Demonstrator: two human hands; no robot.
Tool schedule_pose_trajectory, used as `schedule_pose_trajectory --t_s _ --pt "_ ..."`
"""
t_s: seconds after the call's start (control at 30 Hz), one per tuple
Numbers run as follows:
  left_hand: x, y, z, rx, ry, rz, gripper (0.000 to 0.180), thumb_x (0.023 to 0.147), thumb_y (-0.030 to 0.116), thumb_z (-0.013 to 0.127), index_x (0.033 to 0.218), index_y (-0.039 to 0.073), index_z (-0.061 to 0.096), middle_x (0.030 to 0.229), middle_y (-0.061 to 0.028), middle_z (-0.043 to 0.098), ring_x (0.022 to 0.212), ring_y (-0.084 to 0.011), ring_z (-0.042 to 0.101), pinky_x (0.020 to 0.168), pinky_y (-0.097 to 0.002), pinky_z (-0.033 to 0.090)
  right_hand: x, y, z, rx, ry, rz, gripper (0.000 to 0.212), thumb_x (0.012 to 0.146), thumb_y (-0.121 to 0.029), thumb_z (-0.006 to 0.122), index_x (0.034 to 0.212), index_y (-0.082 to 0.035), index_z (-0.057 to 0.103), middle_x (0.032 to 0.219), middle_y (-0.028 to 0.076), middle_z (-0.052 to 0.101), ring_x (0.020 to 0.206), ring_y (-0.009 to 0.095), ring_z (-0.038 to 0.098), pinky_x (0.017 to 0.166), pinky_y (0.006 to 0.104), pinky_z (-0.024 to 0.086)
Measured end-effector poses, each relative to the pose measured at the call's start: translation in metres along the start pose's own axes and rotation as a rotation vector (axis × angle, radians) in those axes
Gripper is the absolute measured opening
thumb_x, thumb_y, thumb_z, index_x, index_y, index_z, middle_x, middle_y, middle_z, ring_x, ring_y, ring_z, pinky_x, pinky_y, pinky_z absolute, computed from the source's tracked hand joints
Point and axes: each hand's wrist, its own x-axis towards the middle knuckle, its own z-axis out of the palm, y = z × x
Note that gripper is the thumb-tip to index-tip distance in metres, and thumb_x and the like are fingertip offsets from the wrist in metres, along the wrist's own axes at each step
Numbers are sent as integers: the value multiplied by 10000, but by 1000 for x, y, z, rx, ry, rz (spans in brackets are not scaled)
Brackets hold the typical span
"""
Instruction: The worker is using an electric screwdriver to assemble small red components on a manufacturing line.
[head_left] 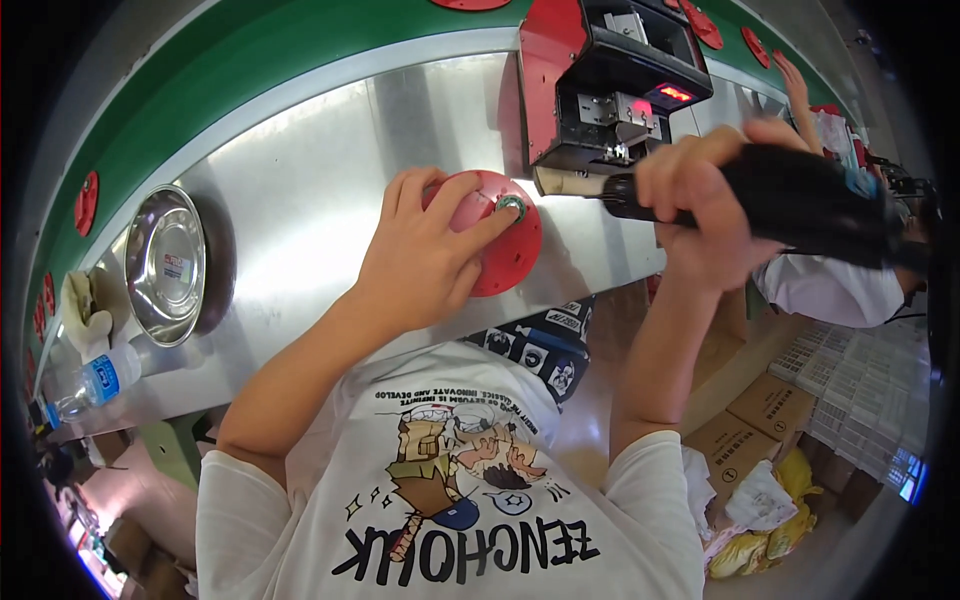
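A red round disc (515,262) lies on the metal bench in front of me. My left hand (415,260) holds it from the left, with spread fingers over its surface. One fingertip presses on a small round part with a green rim (511,204), set on the disc. My right hand (700,195), a little blurred, is closed round a black electric screwdriver (800,195). The tool is nearly level, raised to the right of the disc, with its tip pointing left. Its front end appears just in front of a red and black screw feeder (620,85) with a lit red display.
A shiny steel bowl (165,265) stands on the left of the bench (310,185), near a pale glove (85,315) and a plastic bottle (100,380). More red discs (87,203) lie on the green belt (240,70). Another person's hand (793,85) reaches in at the right, above cardboard boxes (740,450).
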Motion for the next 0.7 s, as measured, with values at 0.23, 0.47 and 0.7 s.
schedule_pose_trajectory --t_s 0.23,0.47,0.7 --pt "2 3 0 -17 -9 -7 548 641 115 678 1184 186 648 1253 -146 501 1103 -400 446 996 -515 366 44 -28 -18 -67 -37 -143 422 809 37 571 1206 42 430 655 107 502 440 176 470 466 387 460" --pt "0 2 -4 -12 -19 -12 557 642 101 657 1193 175 645 1263 -154 500 1112 -398 441 998 -522 360 52 -10 -17 -117 3 18 381 803 9 545 1178 2 481 660 88 458 491 182 444 502 377 401" --pt "1 1 -4 -17 -5 -1 549 638 90 642 1184 157 646 1255 -157 502 1096 -393 452 982 -514 366 52 -5 -18 -183 -14 31 372 796 1 544 1158 39 464 654 97 473 492 185 458 500 382 421"
